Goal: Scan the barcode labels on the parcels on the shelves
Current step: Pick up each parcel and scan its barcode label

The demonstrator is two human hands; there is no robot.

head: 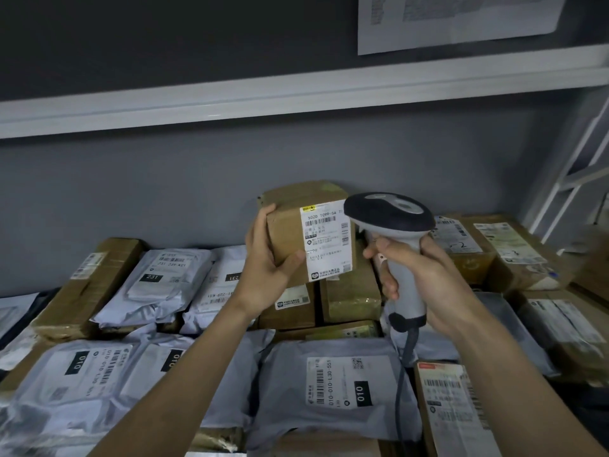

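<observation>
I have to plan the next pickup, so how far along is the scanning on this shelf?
Nothing in view marks a parcel as already scanned. In hand: the left hand holds up a small cardboard box, label facing the scanner gripped in the right hand. Left: many grey mailer bags and brown boxes lie on the shelf.

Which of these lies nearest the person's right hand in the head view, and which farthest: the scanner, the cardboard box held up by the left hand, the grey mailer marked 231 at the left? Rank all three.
1. The scanner: gripped in the right hand itself.
2. The cardboard box: just left of it, held by the left hand.
3. The grey mailer marked 231: far left on the shelf.
</observation>
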